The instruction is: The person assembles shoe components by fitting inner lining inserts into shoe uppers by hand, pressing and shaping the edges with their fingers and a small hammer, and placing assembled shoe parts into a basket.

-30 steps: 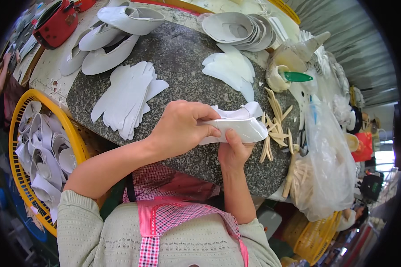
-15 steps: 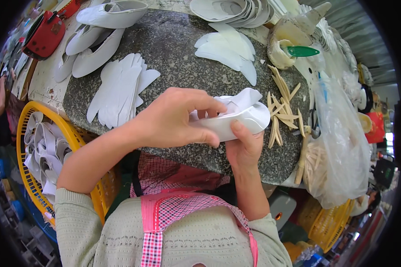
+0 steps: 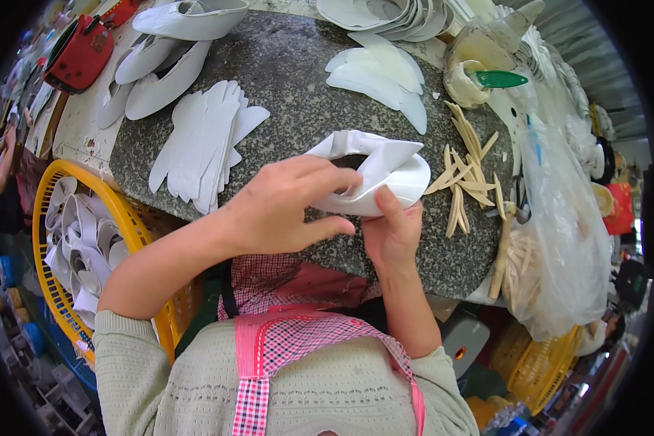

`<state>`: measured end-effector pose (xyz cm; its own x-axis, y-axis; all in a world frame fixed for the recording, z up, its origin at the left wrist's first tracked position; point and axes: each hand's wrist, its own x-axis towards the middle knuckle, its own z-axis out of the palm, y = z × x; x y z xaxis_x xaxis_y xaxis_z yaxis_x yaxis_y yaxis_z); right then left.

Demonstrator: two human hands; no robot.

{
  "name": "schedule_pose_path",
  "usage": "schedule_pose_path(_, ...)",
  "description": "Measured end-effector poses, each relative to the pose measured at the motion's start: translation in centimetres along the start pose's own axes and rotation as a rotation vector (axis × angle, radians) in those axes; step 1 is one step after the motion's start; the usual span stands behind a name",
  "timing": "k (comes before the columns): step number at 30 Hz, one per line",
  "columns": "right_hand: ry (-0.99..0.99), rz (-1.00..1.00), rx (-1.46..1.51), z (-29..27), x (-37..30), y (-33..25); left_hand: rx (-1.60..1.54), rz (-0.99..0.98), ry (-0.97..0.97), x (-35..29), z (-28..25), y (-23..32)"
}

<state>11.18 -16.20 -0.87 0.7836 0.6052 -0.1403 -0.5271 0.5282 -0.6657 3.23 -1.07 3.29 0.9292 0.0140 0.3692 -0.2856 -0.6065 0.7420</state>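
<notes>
A white shoe upper (image 3: 405, 174) is held just above the dark speckled stone slab, its opening facing up. My right hand (image 3: 394, 232) grips the rounded toe end from below, thumb pressed against the outer side. My left hand (image 3: 287, 200) is at the other end. Its curled fingers reach into the opening, and its thumb stretches along the near side; the fingertips are partly hidden. Left of my hands lies a fanned stack of white cut pieces (image 3: 200, 142). Beyond the upper is a smaller pile of pale curved pieces (image 3: 378, 76).
White shoe uppers (image 3: 168, 80) and a red pot (image 3: 80, 52) stand far left. A yellow basket (image 3: 45, 240) of white uppers sits left. Right are thin beige strips (image 3: 461, 174), a glue-crusted container (image 3: 463, 80) with a green-handled tool (image 3: 503, 78), and a clear plastic bag (image 3: 570, 218).
The shoe upper has tilted, so more of its opening shows. My left thumb has moved off its outer wall, and my right hand has shifted slightly left. The whole view has also moved a little.
</notes>
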Motion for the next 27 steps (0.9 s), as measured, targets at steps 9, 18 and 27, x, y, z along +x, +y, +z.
schedule_pose_path(9, -0.201, -0.493, -0.687, -3.7, 0.1, 0.3, -0.116, -0.267, -0.29, 0.3, -0.1, 0.3)
schedule_pose_path(18, 0.126, -0.05, -0.111, 0.0, -1.0, -0.6, -0.06, -0.185, -0.11, -0.3, 0.4, 1.5)
schedule_pose_path(27, -0.054, -0.432, -0.581, -2.1, -0.4, -0.3, -0.251, -0.38, -0.276, 0.5, -0.4, -0.4)
